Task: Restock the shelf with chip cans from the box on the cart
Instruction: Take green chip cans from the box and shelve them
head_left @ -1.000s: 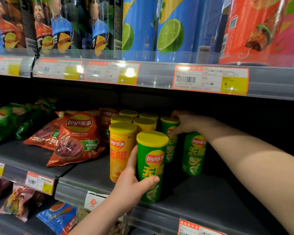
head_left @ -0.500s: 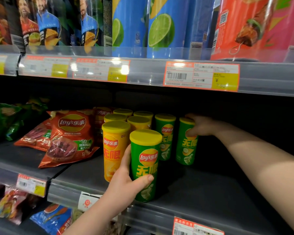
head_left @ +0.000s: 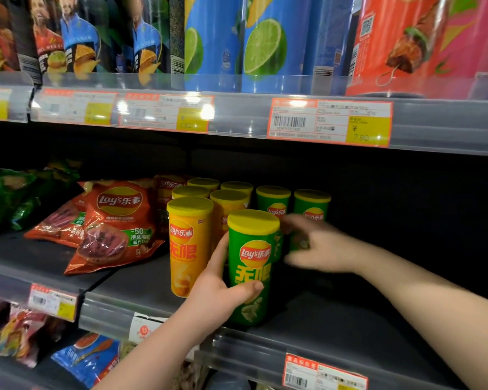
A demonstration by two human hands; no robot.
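A green chip can [head_left: 252, 257] with a yellow lid stands upright at the front of the dark middle shelf [head_left: 350, 327]. My left hand [head_left: 217, 291] is wrapped around its lower half. Two more green cans [head_left: 273, 204] [head_left: 312, 206] stand behind it. My right hand [head_left: 319, 246], blurred, hovers with fingers spread just in front of those two cans, holding nothing. Several yellow cans [head_left: 189, 243] stand in rows to the left of the green ones. The box and cart are out of view.
Red chip bags [head_left: 119, 220] and green bags [head_left: 6, 192] lie on the shelf to the left. Tall cans fill the shelf above, behind a price-tag rail [head_left: 330, 122]. Dark bare shelf floor extends right of the green cans. More snack bags sit on the shelf below.
My right hand has let go of the rear right green can and drawn back toward me, fingers spread. My left hand stays on the front green can.
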